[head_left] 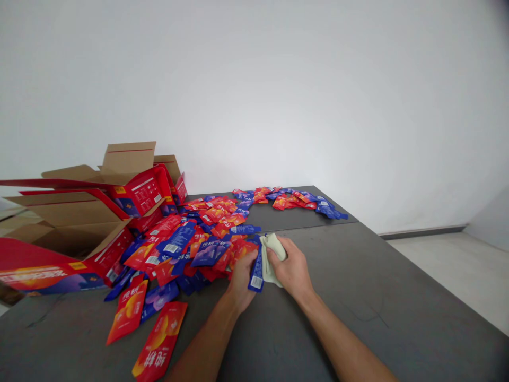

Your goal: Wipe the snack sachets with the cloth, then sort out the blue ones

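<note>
Head camera: blue pouch (257, 273) in the left grip (239, 281), cloth (269, 273) in the right grip (293, 268)

The left grip is clenched on the left edge of the pouch, between thumb and fingers. The pouch projects to the right of that thumb, its barcode end pointing back toward the person over the dark counter (397, 302); whether it touches the surface I cannot tell. The right grip grasps the pale, folded cloth, bunched under the fingers. The cloth runs along the pouch's right side, so the pouch sits between the left thumb and the cloth.

Left of and beyond the left grip spreads a heap (214, 213) of red and blue pouches. One red pouch (161, 342) lies nearest the person, at the left. Farther off, a row (292, 202) of more pouches reaches right along the counter's far section. Open boxes (145, 195), printed red outside and brown inside, stand at the left. A white wall (298, 106) rises behind; pale floor (445, 265) shows at the right.
</note>
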Demonstrator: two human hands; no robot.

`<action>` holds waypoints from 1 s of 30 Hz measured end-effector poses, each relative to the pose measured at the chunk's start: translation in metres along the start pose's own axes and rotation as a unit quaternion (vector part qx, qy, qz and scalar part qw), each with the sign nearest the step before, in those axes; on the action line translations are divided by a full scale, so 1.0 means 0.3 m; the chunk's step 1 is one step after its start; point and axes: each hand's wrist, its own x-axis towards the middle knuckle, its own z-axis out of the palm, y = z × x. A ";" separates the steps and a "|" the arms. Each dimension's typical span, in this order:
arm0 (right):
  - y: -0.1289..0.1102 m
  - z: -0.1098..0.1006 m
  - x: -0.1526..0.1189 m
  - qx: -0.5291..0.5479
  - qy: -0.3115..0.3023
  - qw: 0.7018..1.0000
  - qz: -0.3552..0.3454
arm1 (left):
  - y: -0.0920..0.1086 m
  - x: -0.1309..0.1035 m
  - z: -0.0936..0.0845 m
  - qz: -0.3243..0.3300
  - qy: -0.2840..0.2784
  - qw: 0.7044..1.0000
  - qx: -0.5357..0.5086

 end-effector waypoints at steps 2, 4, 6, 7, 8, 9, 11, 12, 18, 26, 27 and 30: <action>-0.004 0.006 -0.007 0.003 -0.033 0.999 -0.007 | 0.008 -0.004 -0.001 -0.004 0.004 1.000 -0.007; -0.017 0.016 -0.018 0.009 -0.079 0.997 -0.013 | 0.025 -0.008 -0.005 0.003 0.016 1.000 -0.009; -0.035 0.020 -0.028 0.018 -0.125 0.992 -0.024 | 0.043 -0.013 -0.011 0.013 0.031 0.999 -0.014; -0.045 0.018 -0.032 0.024 -0.145 0.989 -0.032 | 0.050 -0.015 -0.013 0.014 0.039 0.999 -0.019; -0.054 0.014 -0.034 0.030 -0.161 0.986 -0.042 | 0.054 -0.018 -0.015 0.013 0.049 0.998 -0.024; -0.061 0.008 -0.035 0.035 -0.177 0.982 -0.050 | 0.056 -0.019 -0.017 0.012 0.060 0.998 -0.026; -0.073 -0.008 -0.035 0.036 -0.215 0.974 -0.058 | 0.057 -0.019 -0.023 0.016 0.087 0.996 -0.011; -0.076 -0.016 -0.034 0.033 -0.237 0.969 -0.058 | 0.057 -0.017 -0.028 0.029 0.101 0.994 0.010; -0.067 -0.038 -0.031 -0.064 -0.340 0.937 -0.048 | 0.072 0.015 -0.075 0.195 0.147 0.908 0.342; -0.023 -0.040 -0.025 -0.190 -0.289 0.938 -0.024 | 0.100 0.016 -0.129 0.311 0.223 0.541 0.749; -0.015 -0.037 -0.021 -0.198 -0.267 0.943 -0.026 | 0.104 0.012 -0.130 0.302 0.242 0.507 0.770; 0.014 -0.014 -0.010 -0.193 -0.207 0.956 -0.074 | 0.102 0.004 -0.125 0.285 0.252 0.457 0.804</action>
